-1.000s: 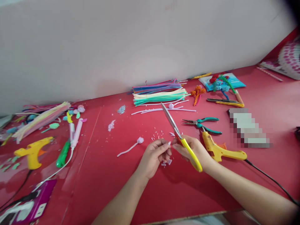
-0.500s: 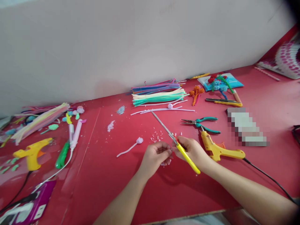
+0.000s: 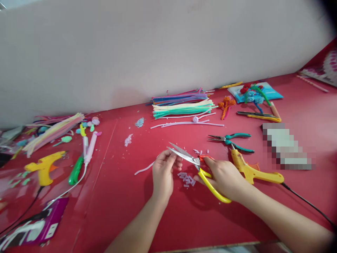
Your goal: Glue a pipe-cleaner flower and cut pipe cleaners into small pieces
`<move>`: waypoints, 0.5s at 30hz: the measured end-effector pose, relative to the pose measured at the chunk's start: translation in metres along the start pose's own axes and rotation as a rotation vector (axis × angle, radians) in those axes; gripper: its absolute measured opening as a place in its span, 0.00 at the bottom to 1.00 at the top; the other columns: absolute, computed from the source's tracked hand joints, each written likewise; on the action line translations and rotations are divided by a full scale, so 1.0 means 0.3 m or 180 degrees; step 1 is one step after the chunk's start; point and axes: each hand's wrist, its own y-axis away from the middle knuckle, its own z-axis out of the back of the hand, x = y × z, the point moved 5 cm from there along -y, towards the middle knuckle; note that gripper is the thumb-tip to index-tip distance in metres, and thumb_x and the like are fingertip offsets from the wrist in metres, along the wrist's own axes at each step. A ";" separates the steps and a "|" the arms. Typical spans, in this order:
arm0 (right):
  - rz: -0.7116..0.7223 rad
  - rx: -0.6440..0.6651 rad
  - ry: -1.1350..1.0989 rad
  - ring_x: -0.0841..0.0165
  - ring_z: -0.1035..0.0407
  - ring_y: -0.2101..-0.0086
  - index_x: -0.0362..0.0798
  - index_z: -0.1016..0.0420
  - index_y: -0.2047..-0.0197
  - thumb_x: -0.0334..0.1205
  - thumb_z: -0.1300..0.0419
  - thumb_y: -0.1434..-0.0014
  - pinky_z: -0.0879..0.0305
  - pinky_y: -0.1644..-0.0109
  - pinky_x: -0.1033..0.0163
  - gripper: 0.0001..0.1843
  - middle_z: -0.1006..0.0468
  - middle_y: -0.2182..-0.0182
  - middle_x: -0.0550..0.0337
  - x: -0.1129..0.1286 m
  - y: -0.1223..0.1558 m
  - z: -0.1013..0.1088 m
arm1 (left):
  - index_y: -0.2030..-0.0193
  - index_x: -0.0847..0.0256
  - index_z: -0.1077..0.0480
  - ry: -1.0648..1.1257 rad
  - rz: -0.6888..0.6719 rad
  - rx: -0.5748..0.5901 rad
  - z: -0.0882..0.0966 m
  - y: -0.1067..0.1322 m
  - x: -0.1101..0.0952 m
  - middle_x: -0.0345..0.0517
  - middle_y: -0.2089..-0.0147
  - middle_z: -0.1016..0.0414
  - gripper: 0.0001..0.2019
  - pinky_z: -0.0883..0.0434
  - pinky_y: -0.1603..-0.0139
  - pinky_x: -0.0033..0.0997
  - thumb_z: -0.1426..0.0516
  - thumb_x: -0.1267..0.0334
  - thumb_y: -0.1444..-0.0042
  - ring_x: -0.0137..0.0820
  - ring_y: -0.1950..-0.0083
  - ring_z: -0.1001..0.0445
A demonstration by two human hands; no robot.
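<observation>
My right hand point(image 3: 226, 177) grips scissors point(image 3: 196, 161) with yellow handles; their blades are parted and point left. At the blade tips, the fingers of my left hand point(image 3: 163, 170) are pinched together. Whatever sits between them is too small to make out. Short lilac pipe cleaner pieces point(image 3: 186, 179) lie on the red table between my hands, with a few more beyond the scissors. A lilac pipe cleaner stem point(image 3: 143, 169) shows to the left of my left hand, its other end hidden behind that hand.
Pliers point(image 3: 226, 138) and a yellow glue gun point(image 3: 252, 171) lie at right, beside a blurred-out slab point(image 3: 286, 146). Pipe cleaner bundles point(image 3: 183, 108) lie along the wall. Another glue gun point(image 3: 43, 167) and a pink-and-green tool point(image 3: 90, 149) are at left.
My left hand has shifted left and away from my right hand, covering the lilac tuft on the stem. The scissors' blades have parted and swung lower. The pile of lilac pieces is now uncovered.
</observation>
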 end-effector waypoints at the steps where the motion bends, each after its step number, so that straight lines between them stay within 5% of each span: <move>1: 0.0024 0.0019 0.0041 0.68 0.36 0.80 0.47 0.40 0.68 0.55 0.55 0.47 0.59 0.77 0.65 0.19 0.30 0.81 0.60 0.003 0.002 -0.007 | 0.70 0.63 0.34 0.0052 -0.0040 -0.0018 0.002 0.000 -0.001 0.40 0.76 0.31 0.04 0.37 0.76 0.22 0.45 0.65 0.51 0.23 0.77 0.34; 15: 0.0197 0.0078 0.0058 0.70 0.38 0.83 0.47 0.42 0.71 0.53 0.57 0.45 0.62 0.78 0.64 0.18 0.31 0.82 0.60 0.009 0.010 -0.047 | 0.70 0.63 0.35 0.0186 -0.0027 -0.0008 0.001 -0.001 -0.001 0.40 0.75 0.33 0.03 0.37 0.76 0.22 0.47 0.66 0.49 0.23 0.76 0.35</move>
